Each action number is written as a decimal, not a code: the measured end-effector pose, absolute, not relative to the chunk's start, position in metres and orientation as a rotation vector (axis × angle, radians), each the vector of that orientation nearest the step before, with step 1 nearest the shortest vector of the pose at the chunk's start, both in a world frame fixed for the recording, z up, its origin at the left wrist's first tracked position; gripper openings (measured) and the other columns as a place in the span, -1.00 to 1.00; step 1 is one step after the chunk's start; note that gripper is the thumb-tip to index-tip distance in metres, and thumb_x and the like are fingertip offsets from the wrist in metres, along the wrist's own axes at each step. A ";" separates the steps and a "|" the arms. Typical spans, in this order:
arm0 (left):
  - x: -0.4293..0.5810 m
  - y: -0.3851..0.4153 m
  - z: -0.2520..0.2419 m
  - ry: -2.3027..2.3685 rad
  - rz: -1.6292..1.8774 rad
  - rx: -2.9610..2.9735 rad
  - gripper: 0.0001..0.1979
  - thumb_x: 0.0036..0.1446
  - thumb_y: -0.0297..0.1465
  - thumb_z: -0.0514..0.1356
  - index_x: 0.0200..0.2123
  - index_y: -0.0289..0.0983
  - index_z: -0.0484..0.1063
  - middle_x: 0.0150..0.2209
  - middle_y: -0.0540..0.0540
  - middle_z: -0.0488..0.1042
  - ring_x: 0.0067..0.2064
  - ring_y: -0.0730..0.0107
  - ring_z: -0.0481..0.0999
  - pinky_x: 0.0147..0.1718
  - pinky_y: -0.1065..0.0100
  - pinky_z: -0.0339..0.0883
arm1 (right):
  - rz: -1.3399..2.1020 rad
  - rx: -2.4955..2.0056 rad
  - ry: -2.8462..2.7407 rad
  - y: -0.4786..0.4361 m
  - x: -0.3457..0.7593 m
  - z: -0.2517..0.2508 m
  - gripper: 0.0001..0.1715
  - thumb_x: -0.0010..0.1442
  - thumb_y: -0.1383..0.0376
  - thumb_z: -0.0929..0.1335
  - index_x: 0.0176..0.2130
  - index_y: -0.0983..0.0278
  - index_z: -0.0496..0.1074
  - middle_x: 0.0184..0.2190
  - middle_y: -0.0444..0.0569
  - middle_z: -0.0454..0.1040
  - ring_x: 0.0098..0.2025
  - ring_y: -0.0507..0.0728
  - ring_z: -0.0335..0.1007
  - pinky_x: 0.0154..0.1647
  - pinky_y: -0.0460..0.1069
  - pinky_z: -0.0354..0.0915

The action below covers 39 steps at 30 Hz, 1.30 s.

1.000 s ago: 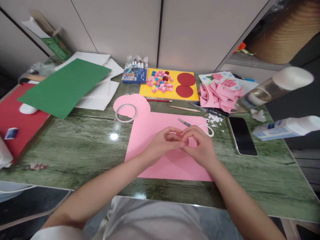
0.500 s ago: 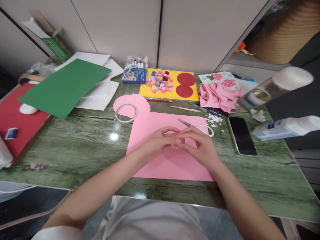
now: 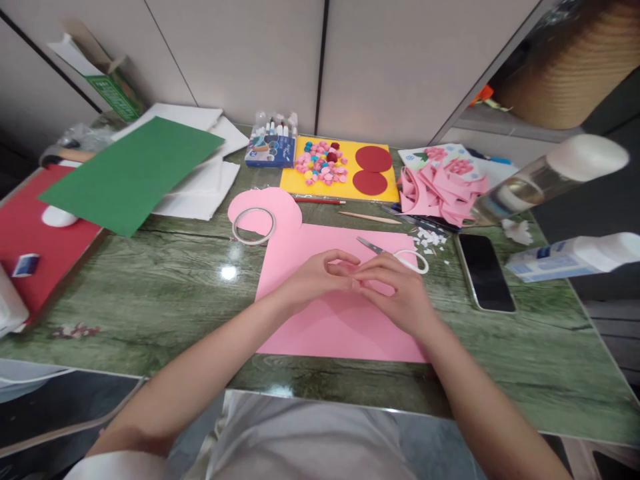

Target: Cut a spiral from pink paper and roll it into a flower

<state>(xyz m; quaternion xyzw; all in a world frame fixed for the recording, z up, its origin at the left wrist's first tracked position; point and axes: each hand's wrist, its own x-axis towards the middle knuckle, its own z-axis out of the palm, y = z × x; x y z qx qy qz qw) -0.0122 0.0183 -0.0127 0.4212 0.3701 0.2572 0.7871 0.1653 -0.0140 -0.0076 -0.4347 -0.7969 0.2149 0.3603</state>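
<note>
My left hand (image 3: 325, 275) and my right hand (image 3: 400, 290) meet at the fingertips above a pink sheet of paper (image 3: 320, 333). Both are closed in a pinch around a small pink piece of paper (image 3: 356, 283), which the fingers mostly hide. Just behind my right hand lies a pair of scissors (image 3: 411, 261) with white handles, its blades pointing left. A roll of tape (image 3: 254, 227) rests on pink paper circles (image 3: 283, 207) at the sheet's upper left corner.
Pompoms (image 3: 320, 165) and red circles (image 3: 373, 159) lie on yellow paper (image 3: 345, 190) at the back. Pink scraps (image 3: 435, 190), a phone (image 3: 486, 273) and a white bottle (image 3: 575, 257) are on the right. Green paper (image 3: 135, 173) covers white sheets on the left.
My fingertips have shifted slightly around the small pink piece, and less of it shows now. The things on the table have stayed in place.
</note>
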 end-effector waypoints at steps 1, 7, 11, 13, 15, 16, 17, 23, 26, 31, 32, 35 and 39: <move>-0.010 0.016 -0.013 0.811 0.593 0.887 -0.62 -0.17 -0.48 0.33 -0.21 -0.30 0.37 -0.40 -0.03 0.49 -0.33 0.49 0.48 -0.22 0.37 0.25 | 0.508 -1.132 -2.045 -0.014 0.165 -0.008 -0.89 0.07 0.33 0.39 -0.30 0.19 0.49 -0.35 -0.05 0.50 -0.25 0.14 0.39 -0.19 0.15 0.32; -0.001 0.006 -0.018 0.752 0.688 0.791 -0.62 -0.13 -0.45 0.32 -0.18 -0.29 0.35 -0.32 -0.08 0.51 -0.28 0.44 0.49 -0.16 0.32 0.25 | 0.448 -1.187 -1.996 -0.015 0.163 -0.008 -0.95 0.06 0.34 0.39 -0.39 0.20 0.41 -0.40 -0.09 0.46 -0.30 0.12 0.37 -0.23 0.12 0.30; 0.002 0.002 -0.018 0.755 0.692 0.781 -0.63 -0.15 -0.46 0.33 -0.20 -0.31 0.36 -0.33 -0.09 0.51 -0.26 0.44 0.48 -0.16 0.32 0.24 | 0.451 -1.205 -2.000 -0.015 0.163 -0.010 -0.89 0.05 0.35 0.39 -0.43 0.22 0.34 -0.44 -0.12 0.43 -0.33 0.11 0.35 -0.23 0.12 0.27; 0.003 0.002 -0.018 0.777 0.684 0.787 -0.63 -0.16 -0.45 0.34 -0.21 -0.32 0.35 -0.33 -0.10 0.51 -0.27 0.41 0.49 -0.17 0.31 0.25 | 0.435 -1.215 -2.017 -0.015 0.164 -0.010 -0.85 0.04 0.36 0.39 -0.45 0.23 0.30 -0.45 -0.12 0.42 -0.35 0.12 0.34 -0.26 0.12 0.27; 0.003 0.002 -0.018 0.806 0.677 0.802 -0.62 -0.17 -0.44 0.34 -0.22 -0.32 0.35 -0.35 -0.10 0.51 -0.29 0.41 0.50 -0.20 0.31 0.26 | 0.436 -1.226 -2.029 -0.015 0.164 -0.010 -0.84 0.03 0.35 0.40 -0.46 0.23 0.29 -0.46 -0.12 0.42 -0.36 0.12 0.33 -0.28 0.12 0.27; 0.002 0.003 -0.018 0.816 0.674 0.808 -0.61 -0.18 -0.44 0.35 -0.22 -0.32 0.35 -0.35 -0.09 0.51 -0.30 0.41 0.50 -0.21 0.32 0.27 | 0.451 -1.228 -2.030 -0.015 0.164 -0.009 -0.84 0.03 0.34 0.40 -0.46 0.23 0.30 -0.46 -0.12 0.42 -0.36 0.11 0.34 -0.27 0.13 0.28; 0.001 0.004 -0.018 0.823 0.670 0.812 -0.60 -0.19 -0.43 0.35 -0.22 -0.32 0.36 -0.36 -0.08 0.51 -0.32 0.43 0.49 -0.23 0.34 0.27 | 0.473 -1.225 -2.025 -0.015 0.164 -0.008 -0.86 0.04 0.33 0.40 -0.44 0.23 0.31 -0.46 -0.13 0.42 -0.36 0.11 0.34 -0.25 0.14 0.29; -0.011 0.017 -0.014 0.809 0.580 0.823 -0.58 -0.24 -0.46 0.37 -0.24 -0.31 0.35 -0.44 -0.02 0.49 -0.44 0.51 0.48 -0.33 0.38 0.29 | 0.680 -1.175 -1.991 -0.015 0.168 -0.001 -0.84 0.07 0.29 0.40 -0.26 0.15 0.46 -0.29 -0.10 0.48 -0.21 0.11 0.39 -0.06 0.17 0.31; -0.014 0.021 -0.013 0.734 0.519 0.855 -0.59 -0.23 -0.48 0.36 -0.24 -0.31 0.36 -0.42 -0.03 0.51 -0.40 0.48 0.50 -0.28 0.35 0.31 | 0.761 -1.147 -2.053 -0.015 0.170 -0.001 -0.76 0.11 0.31 0.36 -0.17 0.11 0.47 -0.20 -0.06 0.45 -0.13 0.12 0.38 -0.08 0.14 0.35; -0.012 0.019 -0.014 0.761 0.598 0.859 -0.62 -0.20 -0.48 0.35 -0.23 -0.32 0.37 -0.40 -0.03 0.50 -0.35 0.50 0.49 -0.21 0.36 0.28 | 0.670 -1.145 -2.070 -0.014 0.170 -0.008 -0.75 0.15 0.35 0.33 -0.15 0.11 0.46 -0.19 -0.05 0.43 -0.11 0.12 0.35 -0.10 0.14 0.35; -0.010 0.017 -0.015 0.781 0.630 0.838 -0.62 -0.19 -0.48 0.35 -0.23 -0.32 0.37 -0.38 -0.03 0.51 -0.33 0.49 0.49 -0.19 0.35 0.27 | 0.627 -1.162 -2.048 -0.014 0.170 -0.009 -0.77 0.14 0.34 0.34 -0.17 0.12 0.46 -0.20 -0.05 0.43 -0.12 0.13 0.35 -0.10 0.14 0.34; -0.006 0.012 -0.017 0.775 0.687 0.752 -0.62 -0.16 -0.46 0.34 -0.21 -0.30 0.36 -0.33 -0.05 0.51 -0.31 0.48 0.49 -0.17 0.33 0.24 | 0.530 -1.210 -1.977 -0.014 0.168 -0.010 -0.83 0.10 0.31 0.37 -0.23 0.14 0.47 -0.26 -0.06 0.43 -0.16 0.13 0.36 -0.13 0.12 0.34; -0.002 0.007 -0.017 0.736 0.706 0.661 -0.61 -0.16 -0.47 0.33 -0.19 -0.30 0.36 -0.30 -0.09 0.52 -0.27 0.44 0.49 -0.15 0.31 0.24 | 0.495 -1.249 -1.924 -0.015 0.166 -0.008 -0.90 0.07 0.30 0.39 -0.30 0.16 0.45 -0.29 -0.07 0.43 -0.19 0.12 0.36 -0.16 0.10 0.34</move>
